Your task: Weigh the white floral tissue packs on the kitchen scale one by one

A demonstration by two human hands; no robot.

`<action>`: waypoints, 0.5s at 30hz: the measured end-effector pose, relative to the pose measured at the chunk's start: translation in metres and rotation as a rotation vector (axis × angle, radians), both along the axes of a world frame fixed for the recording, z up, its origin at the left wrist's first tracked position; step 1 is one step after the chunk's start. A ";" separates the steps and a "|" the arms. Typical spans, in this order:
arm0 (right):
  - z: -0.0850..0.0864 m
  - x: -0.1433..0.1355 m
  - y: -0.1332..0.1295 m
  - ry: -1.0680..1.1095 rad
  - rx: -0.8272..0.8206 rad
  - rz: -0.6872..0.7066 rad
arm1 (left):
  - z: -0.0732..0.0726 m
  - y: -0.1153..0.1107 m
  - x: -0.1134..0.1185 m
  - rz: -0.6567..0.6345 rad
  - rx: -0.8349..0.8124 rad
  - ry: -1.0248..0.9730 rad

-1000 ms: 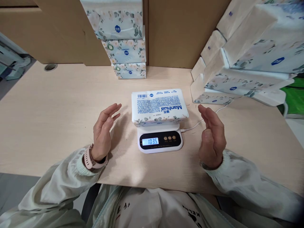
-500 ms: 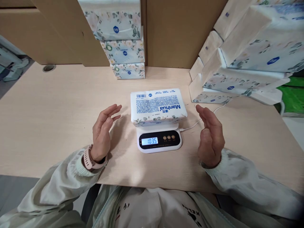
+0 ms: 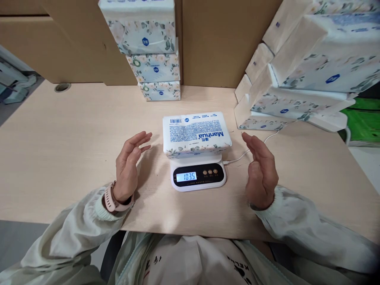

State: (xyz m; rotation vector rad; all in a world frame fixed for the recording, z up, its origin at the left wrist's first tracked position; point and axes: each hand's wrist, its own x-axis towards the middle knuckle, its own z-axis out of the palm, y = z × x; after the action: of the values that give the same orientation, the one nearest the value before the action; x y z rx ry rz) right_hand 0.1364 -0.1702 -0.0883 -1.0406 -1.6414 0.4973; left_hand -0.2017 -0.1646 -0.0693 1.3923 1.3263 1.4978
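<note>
at the near edge of the desk: the wearer's pale sleeves (image 3: 71, 225) reach in from both sides, a pink watch strap (image 3: 110, 199) at the left wrist.
left hand: the left hand (image 3: 127, 170) stands beside the scale, palm inward, grasping nothing, thumb a little apart from the fingers.
right hand: the right hand (image 3: 261, 172) mirrors it on the other side, also unloaded, clear of the pack.
scale: between the hands, the white scale (image 3: 198, 188) faces the wearer, its lit display (image 3: 186, 176) seeming to read 103.5; a white cable (image 3: 240, 159) runs from its side.
pack: the tissue pack (image 3: 196, 134) lies flat on the scale, lettering upside down to the wearer.
progress: placing looks done, with the pack let go and a figure showing; lifting it off is not yet done.
stacks: farther back, a middle stack (image 3: 156, 67) and a right stack (image 3: 285, 89) hold similar packs.
backdrop: brown cardboard (image 3: 210, 43) stands behind.
</note>
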 end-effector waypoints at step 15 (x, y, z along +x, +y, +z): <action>0.000 0.000 -0.001 -0.002 -0.005 0.003 | 0.001 -0.001 0.000 0.004 0.001 -0.007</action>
State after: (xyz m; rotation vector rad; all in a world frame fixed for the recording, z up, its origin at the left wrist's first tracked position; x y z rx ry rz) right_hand 0.1368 -0.1713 -0.0881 -1.0431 -1.6447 0.5024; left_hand -0.2016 -0.1653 -0.0687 1.3844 1.3248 1.5050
